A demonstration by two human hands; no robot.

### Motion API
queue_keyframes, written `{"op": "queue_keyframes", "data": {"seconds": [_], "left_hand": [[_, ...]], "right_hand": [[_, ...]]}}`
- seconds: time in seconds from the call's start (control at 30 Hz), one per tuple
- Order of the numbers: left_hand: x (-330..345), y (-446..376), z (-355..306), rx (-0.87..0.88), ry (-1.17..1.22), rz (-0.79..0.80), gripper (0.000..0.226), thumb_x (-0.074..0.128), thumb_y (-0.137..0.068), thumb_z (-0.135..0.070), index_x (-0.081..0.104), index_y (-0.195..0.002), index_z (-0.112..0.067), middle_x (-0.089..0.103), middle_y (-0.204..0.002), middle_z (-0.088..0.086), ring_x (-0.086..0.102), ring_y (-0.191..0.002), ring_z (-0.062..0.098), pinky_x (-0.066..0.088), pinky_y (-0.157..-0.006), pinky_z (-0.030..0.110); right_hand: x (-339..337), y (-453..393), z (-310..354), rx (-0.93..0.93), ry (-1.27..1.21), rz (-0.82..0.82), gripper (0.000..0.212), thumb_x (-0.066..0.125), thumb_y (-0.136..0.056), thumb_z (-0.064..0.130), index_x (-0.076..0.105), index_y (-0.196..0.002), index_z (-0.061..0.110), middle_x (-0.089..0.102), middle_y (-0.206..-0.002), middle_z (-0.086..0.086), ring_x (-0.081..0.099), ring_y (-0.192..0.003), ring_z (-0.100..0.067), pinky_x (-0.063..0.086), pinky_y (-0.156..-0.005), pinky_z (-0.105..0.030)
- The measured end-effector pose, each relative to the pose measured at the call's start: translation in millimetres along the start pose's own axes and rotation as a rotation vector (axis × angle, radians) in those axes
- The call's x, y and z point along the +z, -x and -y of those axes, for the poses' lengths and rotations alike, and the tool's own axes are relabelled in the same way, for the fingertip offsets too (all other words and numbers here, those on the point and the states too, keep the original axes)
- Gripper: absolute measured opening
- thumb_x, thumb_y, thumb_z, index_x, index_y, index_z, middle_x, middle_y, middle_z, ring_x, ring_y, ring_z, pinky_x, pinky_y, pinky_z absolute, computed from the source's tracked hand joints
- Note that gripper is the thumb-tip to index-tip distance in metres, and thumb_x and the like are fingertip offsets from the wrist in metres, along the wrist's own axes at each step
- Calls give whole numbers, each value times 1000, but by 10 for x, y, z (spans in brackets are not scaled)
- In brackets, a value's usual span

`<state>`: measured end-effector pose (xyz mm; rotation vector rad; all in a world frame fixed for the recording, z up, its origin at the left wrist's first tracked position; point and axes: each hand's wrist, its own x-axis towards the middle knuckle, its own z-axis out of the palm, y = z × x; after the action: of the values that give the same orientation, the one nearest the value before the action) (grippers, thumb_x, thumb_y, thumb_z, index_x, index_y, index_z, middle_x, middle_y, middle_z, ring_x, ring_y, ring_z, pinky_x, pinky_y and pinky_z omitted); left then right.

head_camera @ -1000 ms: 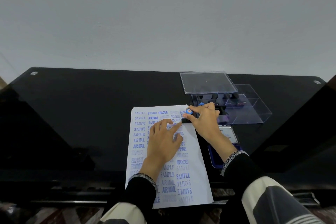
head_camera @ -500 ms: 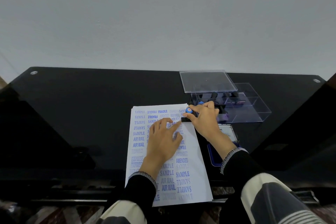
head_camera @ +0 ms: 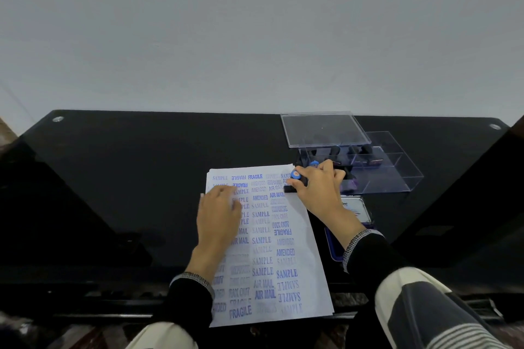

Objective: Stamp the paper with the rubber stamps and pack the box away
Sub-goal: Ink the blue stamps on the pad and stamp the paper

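Observation:
A white paper covered in blue stamped words lies on the black glass table. My right hand grips a black rubber stamp with a blue cap and holds it down on the paper's upper right corner. My left hand lies flat on the paper's left side with its fingers straight. Behind my right hand stands the clear plastic box with several stamps inside. Its clear lid rests at the back. A blue ink pad sits open, partly hidden under my right wrist.
The table's front edge runs just below the paper's lower end. Round metal fittings mark the far corners of the table. A plain grey wall rises behind it. Dark table surface stretches to the left of the paper.
My left hand has slid left across the paper, from beside the stamp to the left side of the sheet. My right hand still holds the stamp at the upper right corner.

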<state>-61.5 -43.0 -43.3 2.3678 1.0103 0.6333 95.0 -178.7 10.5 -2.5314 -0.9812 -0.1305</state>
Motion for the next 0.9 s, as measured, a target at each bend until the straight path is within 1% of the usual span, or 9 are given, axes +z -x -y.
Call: {"op": "queue_keyframes", "data": {"seconds": [0.07,0.17,0.2,0.27,0.37,0.43,0.6,0.73,0.9], "left_hand": [[-53,-27,94,-49,-16,-18,37,54,-94,-24,57,-129,-14,53,-133,-3,46,-125,17,28,-115,45],[-86,-33,194,-111,1,-12,45,54,-95,-32,51,-135,-14,43,-144,-1,34,-137,18,26,-116,45],[-86,-29,205,-119,0,-6,47,53,-95,-34,49,-137,-14,40,-147,-1,30,-140,18,25,-117,44],[-72,-15,211,-108,-27,3,49,50,-97,-36,45,-141,-15,35,-151,0,25,-143,18,17,-120,39],[-57,-10,211,-93,-55,9,51,47,-98,-37,43,-142,-15,34,-153,0,23,-144,16,10,-120,35],[-57,-12,217,-94,-58,8,51,47,-97,-38,43,-142,-15,35,-152,0,24,-144,16,10,-120,35],[-50,-15,223,-86,-70,2,51,48,-97,-38,44,-141,-15,36,-151,0,26,-143,17,13,-120,36],[-35,-28,224,-86,-80,1,51,48,-96,-39,45,-141,-14,38,-150,0,27,-142,17,14,-120,37],[-23,-23,229,-86,-94,1,51,47,-97,-39,43,-142,-15,36,-151,0,25,-143,17,11,-120,35]], "right_hand": [[26,-2,-11,7,5,-9,36,55,-92,41,61,-123,23,62,-109,1,33,-112,-20,16,-84,-35],[43,-10,-17,7,4,-18,37,55,-92,40,61,-124,24,62,-110,1,34,-113,-21,17,-85,-36],[49,-16,-21,10,-2,-19,37,55,-92,40,61,-124,23,63,-110,0,34,-113,-21,17,-86,-36],[69,-19,-24,14,-3,-25,37,55,-92,39,61,-125,23,63,-110,0,34,-114,-21,18,-86,-37],[100,4,-31,15,8,-51,37,55,-92,40,60,-125,24,64,-110,1,34,-113,-19,17,-85,-36],[78,10,-25,12,14,-50,37,55,-92,40,61,-124,23,63,-110,0,34,-113,-20,17,-85,-36],[16,-51,-24,-20,118,-17,33,52,-93,44,65,-115,23,61,-102,-2,35,-109,-20,18,-82,-37],[49,8,-15,-3,86,-46,34,53,-93,41,63,-119,22,63,-103,-1,35,-111,-21,17,-82,-37],[103,7,-25,17,51,-64,35,55,-92,40,62,-122,23,65,-104,2,34,-110,-19,17,-82,-36]]}}
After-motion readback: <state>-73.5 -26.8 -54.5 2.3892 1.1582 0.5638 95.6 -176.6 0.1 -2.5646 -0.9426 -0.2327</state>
